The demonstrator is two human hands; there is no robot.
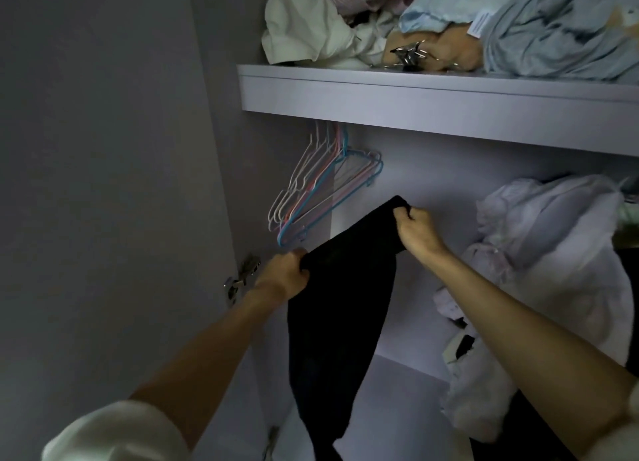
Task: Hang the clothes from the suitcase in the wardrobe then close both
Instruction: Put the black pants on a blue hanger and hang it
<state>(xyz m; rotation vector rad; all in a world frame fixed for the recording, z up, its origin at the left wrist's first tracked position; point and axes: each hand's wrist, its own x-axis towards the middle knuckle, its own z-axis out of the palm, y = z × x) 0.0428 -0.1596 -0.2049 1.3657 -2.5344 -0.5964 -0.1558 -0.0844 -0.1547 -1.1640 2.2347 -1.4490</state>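
Note:
A black garment (pixel 340 308) hangs in front of the open wardrobe, stretched between both hands by its top edge. My left hand (pixel 287 274) grips the lower left corner of that edge. My right hand (pixel 416 230) grips the higher right corner, up near the wardrobe's back wall. The rest of the cloth falls straight down between my forearms. A bunch of empty wire hangers (pixel 320 191), white, pink and blue, hangs under the shelf just above and left of my hands. The suitcase is out of view.
The wardrobe shelf (pixel 415 94) overhead is piled with crumpled white and light blue clothes (pixel 518 25) and metal clips (pixel 409 54). White garments (pixel 549 253) hang at the right. The open door (pixel 103 184) stands at the left, its hinge (pixel 242 277) beside my left wrist.

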